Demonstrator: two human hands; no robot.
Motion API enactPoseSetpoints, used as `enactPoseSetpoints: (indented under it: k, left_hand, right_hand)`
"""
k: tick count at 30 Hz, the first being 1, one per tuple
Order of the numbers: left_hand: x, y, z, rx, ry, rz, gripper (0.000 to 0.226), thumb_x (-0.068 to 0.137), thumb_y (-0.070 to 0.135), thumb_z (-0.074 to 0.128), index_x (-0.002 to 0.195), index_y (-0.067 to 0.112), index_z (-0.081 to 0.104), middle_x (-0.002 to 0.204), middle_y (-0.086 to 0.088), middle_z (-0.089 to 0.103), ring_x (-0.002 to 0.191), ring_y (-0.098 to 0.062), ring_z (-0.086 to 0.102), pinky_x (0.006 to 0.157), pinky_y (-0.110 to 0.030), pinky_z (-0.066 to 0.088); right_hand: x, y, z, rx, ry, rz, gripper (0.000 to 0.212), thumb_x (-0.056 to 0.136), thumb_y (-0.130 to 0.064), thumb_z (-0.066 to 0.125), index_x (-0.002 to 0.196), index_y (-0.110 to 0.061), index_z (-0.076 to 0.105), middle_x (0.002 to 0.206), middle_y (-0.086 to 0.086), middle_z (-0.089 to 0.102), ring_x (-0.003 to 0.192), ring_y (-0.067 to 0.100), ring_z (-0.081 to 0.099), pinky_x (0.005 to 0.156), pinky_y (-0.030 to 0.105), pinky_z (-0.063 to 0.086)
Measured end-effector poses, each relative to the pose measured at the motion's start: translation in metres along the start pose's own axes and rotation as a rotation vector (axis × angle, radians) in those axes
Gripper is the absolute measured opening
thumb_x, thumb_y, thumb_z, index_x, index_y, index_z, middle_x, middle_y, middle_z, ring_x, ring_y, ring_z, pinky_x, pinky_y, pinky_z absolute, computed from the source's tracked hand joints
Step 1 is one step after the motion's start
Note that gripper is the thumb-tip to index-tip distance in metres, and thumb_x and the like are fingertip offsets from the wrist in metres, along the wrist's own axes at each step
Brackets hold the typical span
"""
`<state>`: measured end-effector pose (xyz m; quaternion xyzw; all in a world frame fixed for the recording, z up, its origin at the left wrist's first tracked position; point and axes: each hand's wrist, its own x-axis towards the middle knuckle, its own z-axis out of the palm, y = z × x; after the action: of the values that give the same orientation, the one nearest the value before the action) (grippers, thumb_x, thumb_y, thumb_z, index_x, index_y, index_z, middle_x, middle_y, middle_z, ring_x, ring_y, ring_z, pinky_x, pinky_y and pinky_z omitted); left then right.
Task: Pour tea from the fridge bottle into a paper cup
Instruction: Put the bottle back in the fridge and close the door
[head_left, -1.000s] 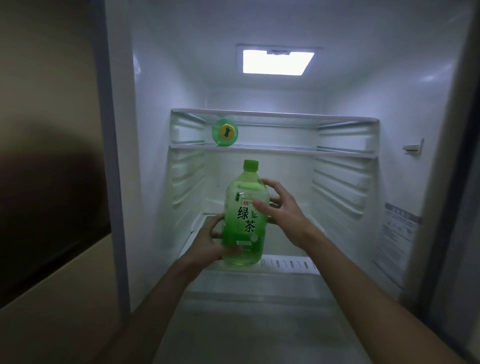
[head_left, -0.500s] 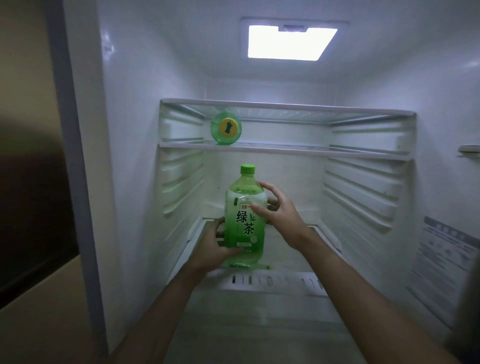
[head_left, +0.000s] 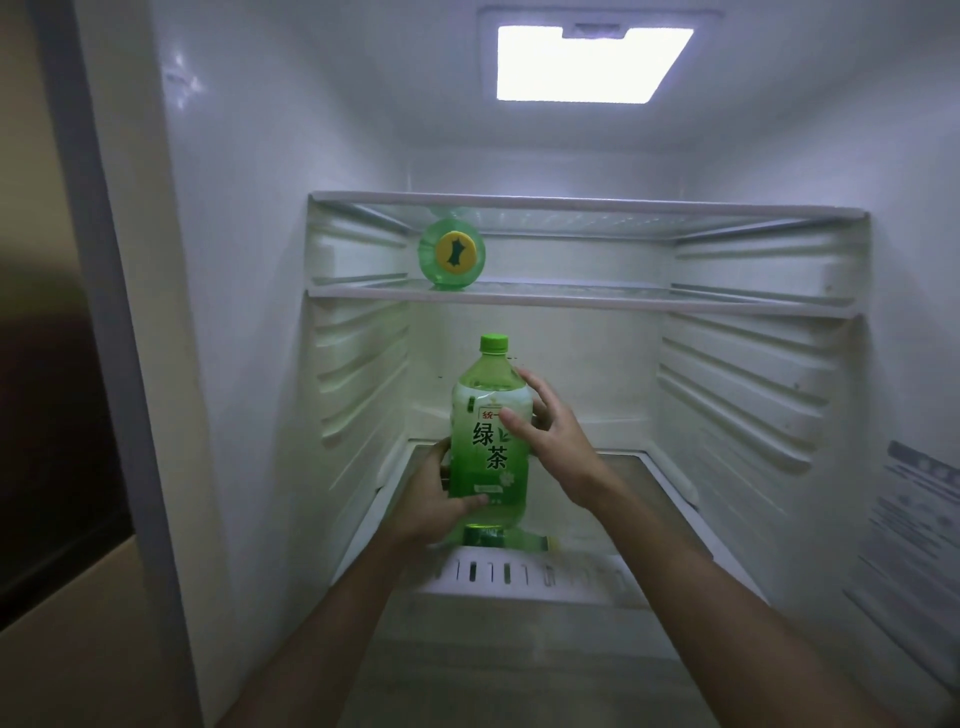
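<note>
A green tea bottle with a green cap and a label in Chinese characters stands upright inside the open fridge, its base on or just above the lower glass shelf. My left hand grips its lower part from the left, with the thumb across the front. My right hand holds the upper part from the right, thumb on the label and fingers reaching round behind. No paper cup is in view.
A second green bottle lies on its side on the upper glass shelf, cap end toward me. The fridge light shines overhead. Ribbed side walls flank the shelves, and a printed sticker is on the right wall.
Both hands have carried the bottle deeper into the fridge and lower, toward the bottom shelf. The view has moved closer in. My right hand's fingers look looser.
</note>
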<state>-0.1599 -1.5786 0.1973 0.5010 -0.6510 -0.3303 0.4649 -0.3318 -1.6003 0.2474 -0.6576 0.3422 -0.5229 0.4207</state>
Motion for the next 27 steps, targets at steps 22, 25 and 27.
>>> enactPoseSetpoints:
  k: [22,25,27]
  left_hand:
    - [-0.111,0.014,-0.022,0.748,-0.094,0.13,0.051,0.092,0.03,0.064,0.137,0.01,0.05,0.135,-0.012,0.054,0.124,-0.028,0.051,0.098,-0.032,0.042]
    - [-0.13,0.015,-0.025,0.799,-0.075,0.178,0.041,0.085,0.026,0.067,0.123,0.012,0.06,0.12,-0.011,0.061,0.113,-0.029,0.058,0.088,-0.03,0.046]
    - [-0.145,0.014,-0.03,0.849,-0.079,0.187,0.051,0.086,0.031,0.067,0.131,0.01,0.056,0.129,-0.011,0.059,0.119,-0.027,0.056,0.098,-0.035,0.048]
  right_hand:
    - [-0.12,-0.047,0.011,-1.269,-0.338,0.255,0.062,0.093,-0.046,0.059,0.145,-0.019,0.038,0.146,0.01,0.047,0.128,0.029,0.048,0.103,0.041,0.041]
    - [-0.137,-0.041,0.016,-1.278,-0.349,0.264,0.058,0.092,-0.046,0.061,0.139,-0.017,0.044,0.135,0.011,0.053,0.117,0.029,0.053,0.094,0.039,0.046]
    - [-0.149,-0.039,0.02,-1.263,-0.359,0.271,0.058,0.092,-0.046,0.061,0.139,-0.017,0.044,0.134,0.012,0.052,0.116,0.03,0.053,0.094,0.039,0.045]
